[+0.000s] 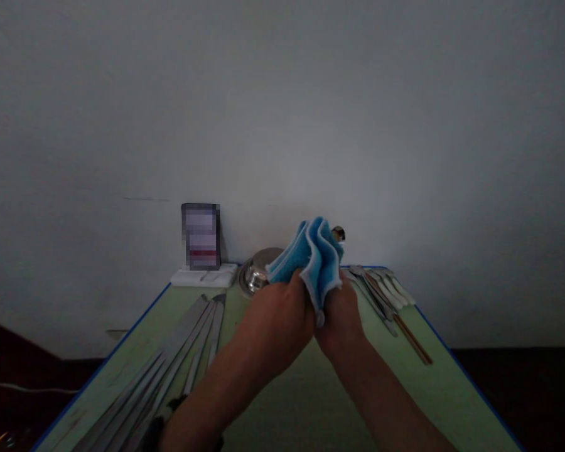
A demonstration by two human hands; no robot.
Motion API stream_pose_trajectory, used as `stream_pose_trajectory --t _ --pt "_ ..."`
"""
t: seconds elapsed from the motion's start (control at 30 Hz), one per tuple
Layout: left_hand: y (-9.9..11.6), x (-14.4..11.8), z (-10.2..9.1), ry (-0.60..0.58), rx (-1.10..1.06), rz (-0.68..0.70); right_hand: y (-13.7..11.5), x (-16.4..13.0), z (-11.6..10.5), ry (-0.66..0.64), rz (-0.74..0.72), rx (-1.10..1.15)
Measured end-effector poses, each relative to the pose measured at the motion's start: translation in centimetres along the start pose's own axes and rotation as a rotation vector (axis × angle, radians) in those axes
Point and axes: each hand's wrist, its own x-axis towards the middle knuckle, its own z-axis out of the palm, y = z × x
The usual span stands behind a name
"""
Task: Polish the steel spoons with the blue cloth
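At frame centre, left hand (277, 314) and right hand (341, 314) clench fingers around a blue cloth (313, 257) covering a metal utensil (338, 234).

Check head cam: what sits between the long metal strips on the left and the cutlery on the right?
Head view: both hands, left hand and right hand, gripping a blue cloth, with a steel bowl behind them.
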Motion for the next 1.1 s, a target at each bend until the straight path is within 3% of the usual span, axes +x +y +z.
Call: stream_pose_trajectory --t 0.2,0.47,0.63,0.67,0.8,0.93,1.0,1.1 --pt "0.3 -0.4 0.3 -0.075 0.07 0.063 -0.3 1.7 -1.1 0.059 0.035 0.155" --pt "0.8 -0.9 -1.4 -0.124 -0.279 0.112 -2.1 2.2 -1.7 0.12 -0.295 0.089" --pt "-0.7 -1.6 -3.3 -0.418 -0.352 0.235 -2.3 2.4 -2.4 0.044 -0.379 -0.093" --pt "-1.3 -1.7 -3.6 -0.434 -0.343 0.243 -2.5 2.6 -2.7 0.035 -0.385 -0.159" --pt "-3.8 -1.6 -4.5 -0.199 -0.248 0.128 -3.6 2.3 -3.3 -0.034 -0.489 -0.643" --pt "-4.3 -1.2 -5.0 0.15 -0.231 -0.012 -4.5 1.0 -2.6 -0.242 -0.55 -1.039" --pt "-3.8 -1.1 -5.0 0.25 -0.238 0.03 -4.7 0.3 -2.1 -0.334 -0.556 -1.127" --pt "-2.9 -1.2 -4.9 0.302 -0.225 0.119 -4.7 -0.4 -1.5 -0.465 -0.561 -1.151"
